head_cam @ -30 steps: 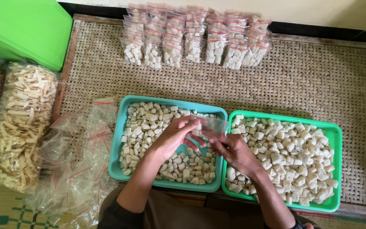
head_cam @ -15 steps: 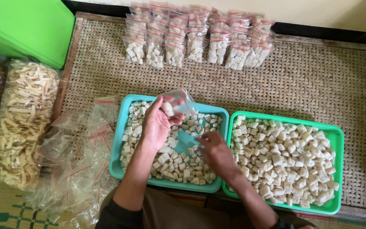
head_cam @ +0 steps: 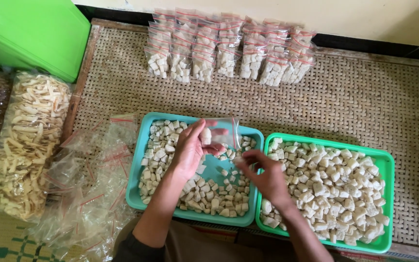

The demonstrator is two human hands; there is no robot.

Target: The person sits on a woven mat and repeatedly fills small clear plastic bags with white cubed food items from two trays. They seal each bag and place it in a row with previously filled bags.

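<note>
My left hand (head_cam: 191, 148) holds a small clear plastic bag (head_cam: 221, 133) with a red zip strip over the teal tray (head_cam: 136, 187); a pale snack cube sits at the bag's mouth. My right hand (head_cam: 263, 175) hovers just right of the bag, fingers pinched on a pale cube, above the seam between the teal tray and the green tray (head_cam: 386, 204). Both trays are filled with pale snack cubes (head_cam: 330, 184).
A row of filled, sealed small bags (head_cam: 229, 48) lies at the far edge of the woven mat (head_cam: 364, 102). Empty clear bags (head_cam: 93, 184) pile up at the left, beside a large bag of strip-shaped crackers (head_cam: 25, 140). A green plastic box (head_cam: 30, 31) stands far left.
My left hand lifted the bag up over the teal tray, then lowered it slightly. My right hand dipped into the tray and has come back toward the bag's mouth with a cube.
</note>
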